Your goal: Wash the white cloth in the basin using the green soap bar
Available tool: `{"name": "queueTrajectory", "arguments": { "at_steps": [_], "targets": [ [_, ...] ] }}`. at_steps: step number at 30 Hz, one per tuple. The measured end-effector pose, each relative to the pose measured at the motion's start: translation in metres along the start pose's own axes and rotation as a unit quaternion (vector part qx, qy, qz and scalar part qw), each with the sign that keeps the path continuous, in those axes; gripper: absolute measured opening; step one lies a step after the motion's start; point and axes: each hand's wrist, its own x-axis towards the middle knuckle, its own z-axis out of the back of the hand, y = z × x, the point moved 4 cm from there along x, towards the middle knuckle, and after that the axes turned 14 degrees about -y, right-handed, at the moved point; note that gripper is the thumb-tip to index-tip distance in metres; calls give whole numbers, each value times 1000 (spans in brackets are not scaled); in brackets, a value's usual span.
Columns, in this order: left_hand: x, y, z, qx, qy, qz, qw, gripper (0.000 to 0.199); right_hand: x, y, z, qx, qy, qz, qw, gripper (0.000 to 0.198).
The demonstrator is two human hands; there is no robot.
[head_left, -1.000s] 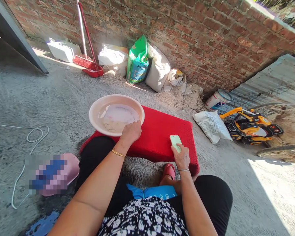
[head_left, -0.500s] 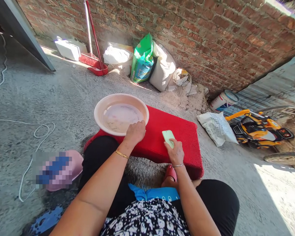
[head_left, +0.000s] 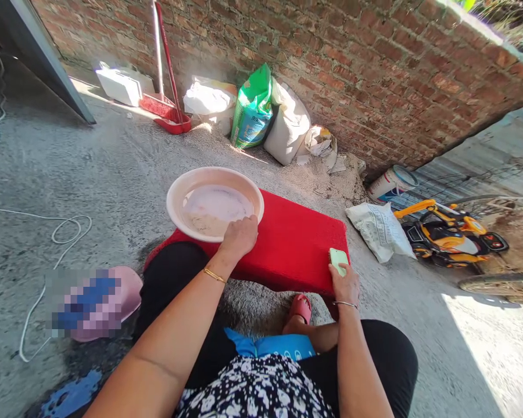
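Observation:
A pale pink basin [head_left: 172, 216] of cloudy water stands on the left part of a red, fleecy cloth [head_left: 296, 232] spread over a low bench. My left hand [head_left: 240, 235] is closed at the basin's near right rim, its fingertips hidden from me. At the cloth's right end, my right hand [head_left: 345, 283] grips a light green scrubbing brush [head_left: 339, 259]. Dark bristles show along the brush's left edge, and its underside rests against the cloth.
A pink tub [head_left: 131, 293] with blurred-out contents sits on the concrete at left, beside a white cable [head_left: 76, 232]. Sacks [head_left: 287, 128] and a red dustpan [head_left: 174, 122] line the brick wall. At right are a white bag [head_left: 379, 232] and a yellow toy digger [head_left: 451, 235].
My right hand has moved the brush rightward and slightly nearer, from the middle of the red cloth to its right end. My left hand stays at the basin's rim.

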Motion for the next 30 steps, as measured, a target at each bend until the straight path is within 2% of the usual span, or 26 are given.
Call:
{"name": "queueTrajectory", "arguments": {
  "at_steps": [3,6,9,12,15,18,21,23,26,30],
  "targets": [
    [0,1,-2,8,-2,-2,1000,24,-4,5,0,29,-21,13,999,53],
    [1,2,-5,17,-7,-5,1000,25,-26,50,-11,75,-17,103,992,47],
    [2,3,-6,23,1,-6,1000,27,-49,101,-25,111,3,202,973,41],
    [2,2,-6,29,12,-3,1000,28,-53,121,-34,103,18,231,967,39],
    [2,1,-6,29,13,-2,999,28,-35,96,-33,67,24,178,981,42],
    [3,1,-6,26,16,2,1000,27,-6,42,-24,37,8,78,996,46],
    [3,2,-6,26,16,3,1000,26,15,-4,-12,20,-11,-16,1000,51],
    [2,2,-6,26,11,0,1000,26,17,-12,-7,23,-26,-34,999,51],
    [1,2,-5,32,4,-4,999,27,1,19,-9,57,-34,29,997,48],
    [-1,2,-5,46,-5,-8,999,26,-47,103,-26,116,7,199,973,40]
  ]
}}
